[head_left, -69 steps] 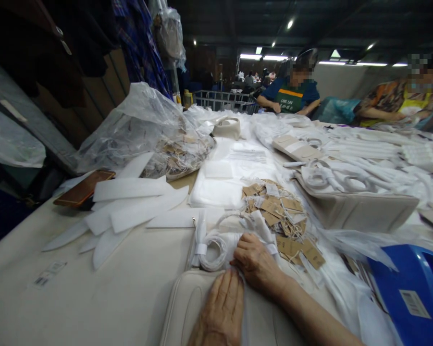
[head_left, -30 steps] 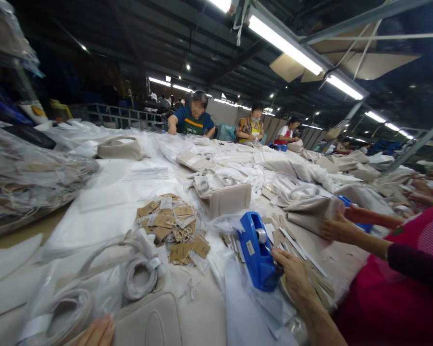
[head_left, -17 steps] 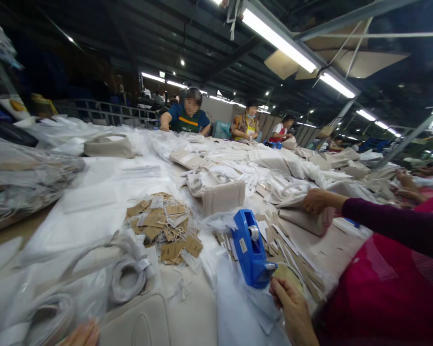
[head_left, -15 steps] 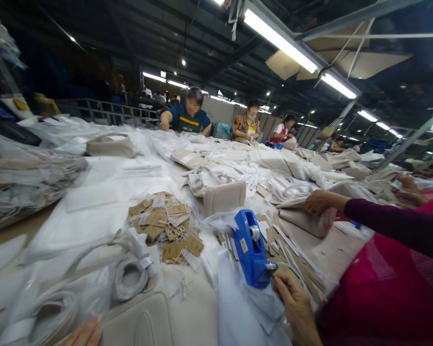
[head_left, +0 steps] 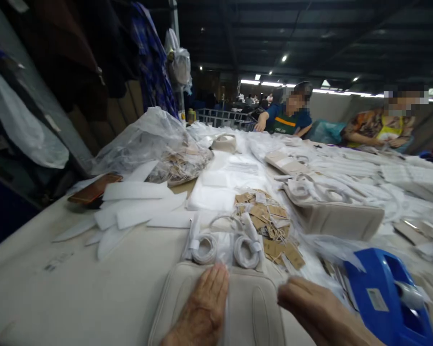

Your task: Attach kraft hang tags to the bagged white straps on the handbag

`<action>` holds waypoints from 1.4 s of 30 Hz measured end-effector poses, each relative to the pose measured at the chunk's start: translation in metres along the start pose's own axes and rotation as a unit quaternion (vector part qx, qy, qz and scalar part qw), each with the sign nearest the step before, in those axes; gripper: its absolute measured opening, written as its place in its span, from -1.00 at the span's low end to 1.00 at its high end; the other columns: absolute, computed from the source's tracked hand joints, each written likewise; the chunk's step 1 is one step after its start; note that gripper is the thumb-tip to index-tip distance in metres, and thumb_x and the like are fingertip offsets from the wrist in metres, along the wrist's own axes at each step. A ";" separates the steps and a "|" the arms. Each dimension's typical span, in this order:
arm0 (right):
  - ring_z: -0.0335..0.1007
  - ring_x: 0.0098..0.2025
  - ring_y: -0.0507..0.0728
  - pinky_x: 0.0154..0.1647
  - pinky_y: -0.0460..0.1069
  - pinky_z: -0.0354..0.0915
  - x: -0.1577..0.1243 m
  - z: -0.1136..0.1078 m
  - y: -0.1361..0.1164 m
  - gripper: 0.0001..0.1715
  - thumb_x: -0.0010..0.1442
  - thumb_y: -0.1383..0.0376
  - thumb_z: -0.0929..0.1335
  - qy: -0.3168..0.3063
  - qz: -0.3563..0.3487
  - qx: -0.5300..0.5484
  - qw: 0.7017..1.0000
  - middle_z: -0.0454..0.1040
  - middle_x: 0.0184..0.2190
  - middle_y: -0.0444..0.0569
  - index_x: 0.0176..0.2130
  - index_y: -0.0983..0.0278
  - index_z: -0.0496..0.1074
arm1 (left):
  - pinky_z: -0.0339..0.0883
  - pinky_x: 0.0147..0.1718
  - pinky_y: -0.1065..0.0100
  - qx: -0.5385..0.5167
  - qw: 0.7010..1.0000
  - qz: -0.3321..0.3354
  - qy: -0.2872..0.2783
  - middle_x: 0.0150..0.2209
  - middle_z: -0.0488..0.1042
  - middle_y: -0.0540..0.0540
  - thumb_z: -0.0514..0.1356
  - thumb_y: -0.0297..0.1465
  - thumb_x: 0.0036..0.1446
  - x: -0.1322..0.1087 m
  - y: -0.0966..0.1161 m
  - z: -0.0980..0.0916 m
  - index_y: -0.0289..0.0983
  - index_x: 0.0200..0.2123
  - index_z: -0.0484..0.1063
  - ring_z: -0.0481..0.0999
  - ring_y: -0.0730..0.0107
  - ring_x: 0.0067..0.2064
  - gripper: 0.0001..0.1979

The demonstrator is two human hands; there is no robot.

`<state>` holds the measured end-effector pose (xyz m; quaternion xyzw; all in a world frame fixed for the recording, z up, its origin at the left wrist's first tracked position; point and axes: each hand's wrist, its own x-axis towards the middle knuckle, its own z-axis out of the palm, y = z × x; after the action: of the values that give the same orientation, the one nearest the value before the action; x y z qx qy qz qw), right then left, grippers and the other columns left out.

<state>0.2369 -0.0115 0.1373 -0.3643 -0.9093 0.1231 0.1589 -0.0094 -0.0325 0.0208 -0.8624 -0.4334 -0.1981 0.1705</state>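
A beige handbag [head_left: 243,307] lies flat right in front of me. Its wrapped handles, coiled in rings [head_left: 204,250], rest at its far edge under clear plastic. My left hand [head_left: 204,307] is laid flat on the bag's panel, fingers straight, fingertips near the plastic between the two rings. Just over the bag's right edge is my right hand [head_left: 317,305], blurred, with its fingers bent together; whatever is in them is hidden. A blue tape dispenser [head_left: 382,298] stands to the right of that hand.
Brown paper tags [head_left: 268,216] with strings lie heaped beyond the bag. White foam sheets [head_left: 137,206] and a brown phone-like case [head_left: 95,188] are at the left. Another beige bag [head_left: 340,218] sits to the right. Across the table, a co-worker [head_left: 288,115] leans over the materials.
My view has swung left. My right hand has left the tape dispenser and come to the bag's right edge. My left hand now lies farther in on the bag's panel.
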 end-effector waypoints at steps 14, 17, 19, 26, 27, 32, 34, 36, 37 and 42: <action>0.47 -0.43 0.13 -0.51 -0.06 0.08 0.171 0.061 0.019 -0.89 0.09 0.42 0.33 -0.279 -0.069 -0.193 0.938 0.55 -0.48 0.05 -0.43 0.32 0.48 | 0.09 0.08 0.17 0.013 0.991 -0.037 0.130 -0.08 0.49 -0.23 -0.08 -0.52 0.15 -0.002 0.008 0.036 -0.42 -0.06 0.38 0.39 0.15 0.04 -0.64; 0.46 -0.45 0.17 -0.57 -0.06 0.03 0.176 0.061 0.022 -0.68 0.00 0.27 0.44 -0.254 -0.018 -0.207 0.945 0.56 -0.45 0.10 -0.22 0.38 0.44 | 0.08 0.08 0.14 0.006 0.988 -0.035 0.152 -0.12 0.51 -0.23 -0.09 -0.57 0.12 0.000 0.008 0.035 -0.44 -0.10 0.40 0.41 0.12 0.01 -0.65; 0.44 -0.45 0.17 -0.59 -0.07 0.02 0.181 0.060 0.027 -0.38 -0.14 0.17 0.52 -0.242 -0.003 -0.204 0.948 0.55 -0.42 0.08 -0.12 0.39 0.38 | 0.07 0.09 0.12 0.002 0.988 -0.041 0.152 -0.12 0.50 -0.25 -0.10 -0.60 0.10 0.001 0.007 0.032 -0.45 -0.10 0.40 0.41 0.12 0.02 -0.63; 0.37 -0.36 0.08 -0.41 -0.08 0.14 0.184 0.040 0.050 -0.87 0.11 0.40 0.39 -0.170 -0.031 -0.188 0.967 0.50 -0.37 -0.01 -0.26 0.32 0.41 | 0.09 0.11 0.23 -0.022 0.984 -0.058 0.170 -0.09 0.49 -0.22 -0.12 -0.58 0.13 0.000 0.008 0.034 -0.45 -0.11 0.42 0.39 0.19 0.05 -0.62; 0.35 -0.32 0.10 -0.34 -0.04 0.16 0.177 0.038 0.046 -0.92 0.16 0.44 0.33 -0.146 -0.032 -0.192 0.970 0.49 -0.33 0.03 -0.28 0.33 0.41 | 0.10 0.11 0.22 -0.025 0.983 -0.060 0.174 -0.07 0.48 -0.23 -0.12 -0.59 0.12 -0.001 0.009 0.036 -0.45 -0.10 0.42 0.37 0.17 0.06 -0.61; 0.32 -0.18 0.16 -0.09 0.11 0.20 0.107 0.071 0.009 -0.83 0.18 0.46 0.25 -0.063 -0.056 -0.170 0.982 0.49 -0.27 -0.01 -0.27 0.28 0.41 | 0.15 0.09 0.18 -0.036 0.980 -0.064 0.187 -0.03 0.44 -0.25 -0.13 -0.61 0.11 -0.003 0.014 0.043 -0.44 -0.07 0.40 0.30 0.12 0.12 -0.59; 0.26 0.02 0.24 0.15 0.26 0.02 0.082 0.095 -0.002 -0.68 0.18 0.47 0.20 0.064 -0.098 -0.136 0.984 0.48 -0.10 0.07 -0.08 0.33 0.37 | 0.17 0.08 0.21 -0.049 0.974 -0.081 0.205 -0.04 0.43 -0.26 -0.15 -0.63 0.11 -0.003 0.013 0.039 -0.45 -0.10 0.41 0.30 0.14 0.12 -0.59; 0.22 0.08 0.24 0.25 0.31 -0.16 0.066 0.111 -0.010 -0.58 0.17 0.48 0.18 0.125 -0.089 -0.102 0.983 0.47 -0.06 0.06 0.01 0.33 0.33 | 0.18 0.08 0.25 -0.051 0.979 -0.081 0.181 -0.03 0.41 -0.28 -0.14 -0.62 0.13 -0.003 0.011 0.033 -0.46 -0.08 0.40 0.29 0.15 0.12 -0.60; 0.25 0.06 0.22 0.27 0.30 -0.19 0.061 0.113 -0.013 -0.57 0.16 0.47 0.18 0.134 -0.076 -0.082 0.985 0.49 -0.08 0.03 0.02 0.31 0.33 | 0.18 0.08 0.26 -0.047 0.983 -0.074 0.162 -0.03 0.40 -0.28 -0.11 -0.61 0.13 -0.004 0.010 0.030 -0.45 -0.06 0.39 0.29 0.16 0.13 -0.61; 0.37 -0.12 0.07 0.29 0.09 -0.20 0.023 0.072 -0.013 -0.73 0.14 0.44 0.23 0.205 -0.078 -0.071 0.973 0.55 -0.28 -0.20 -0.17 0.20 0.38 | 0.09 0.11 0.25 -0.054 0.984 -0.056 0.158 -0.03 0.44 -0.21 -0.09 -0.60 0.14 -0.012 0.007 0.034 -0.35 0.05 0.31 0.31 0.20 0.10 -0.57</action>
<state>0.1860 -0.0121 0.0800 -0.3196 -0.8896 -0.0317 0.3248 -0.0039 -0.0286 -0.0151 -0.8028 -0.4369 -0.3643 0.1788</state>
